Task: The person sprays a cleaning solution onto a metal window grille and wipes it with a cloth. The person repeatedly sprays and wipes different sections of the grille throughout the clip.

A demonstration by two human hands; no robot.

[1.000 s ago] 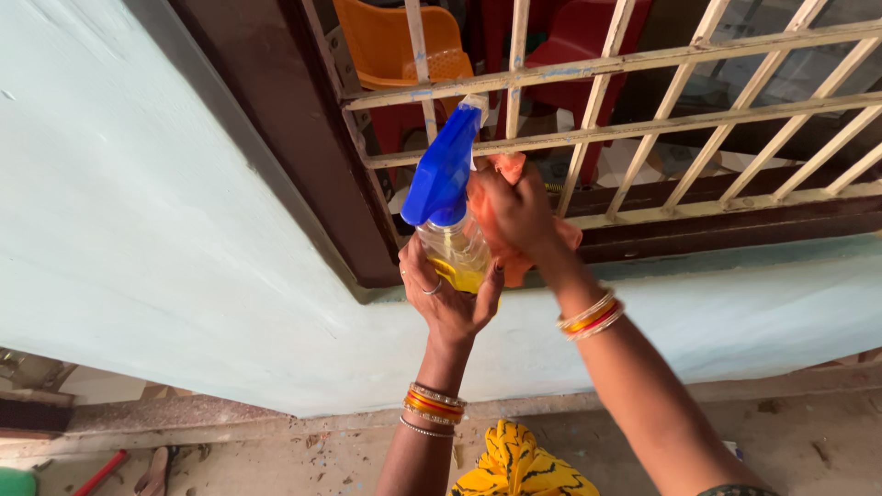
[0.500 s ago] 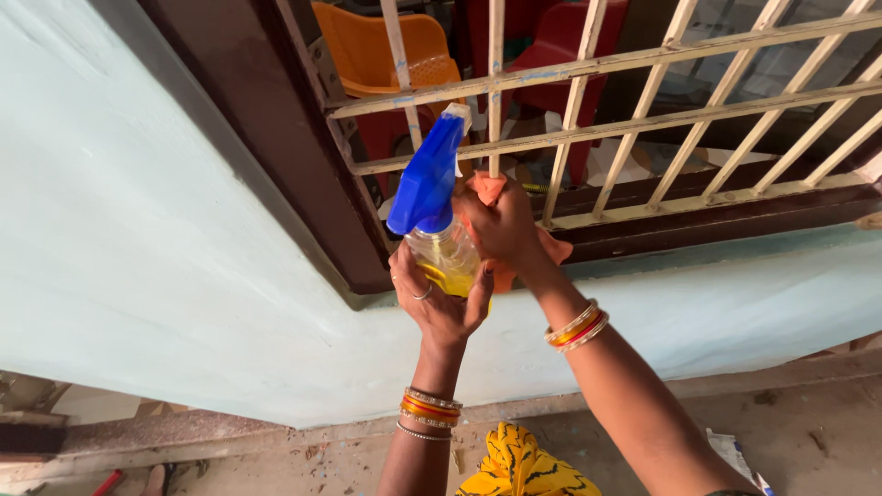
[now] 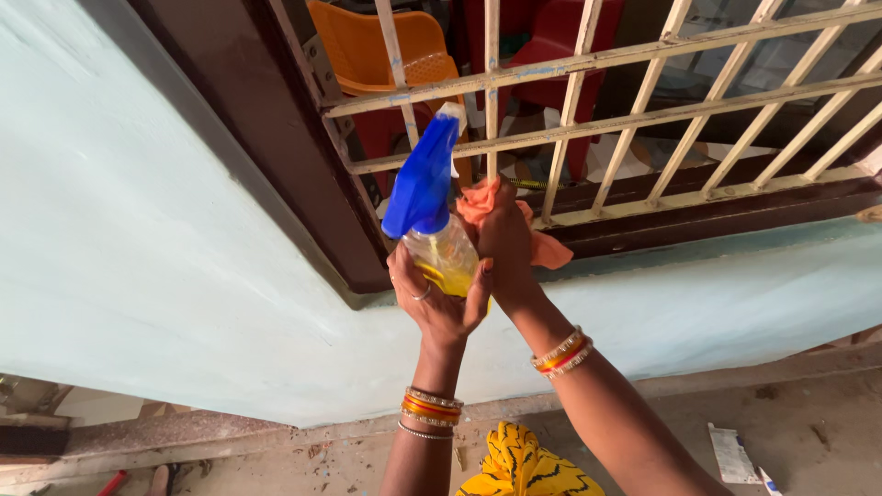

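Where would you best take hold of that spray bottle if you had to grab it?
Grip the spray bottle around its clear round body, probably from below and the left, as the left hand does now. The body is the narrow, even part that fingers can wrap; the blue trigger head above is wide and angled. The right hand, holding an orange cloth, crowds the right side.

Two hands at the window grille, one with a spray bottle, one with a cloth.

The left hand (image 3: 441,298) wraps the clear spray bottle (image 3: 439,241) of yellow liquid just below the cream window grille (image 3: 588,124), its blue trigger head reaching up to the bars. Beside it the right hand (image 3: 503,241) clutches an orange cloth (image 3: 542,248), touching the bottle.
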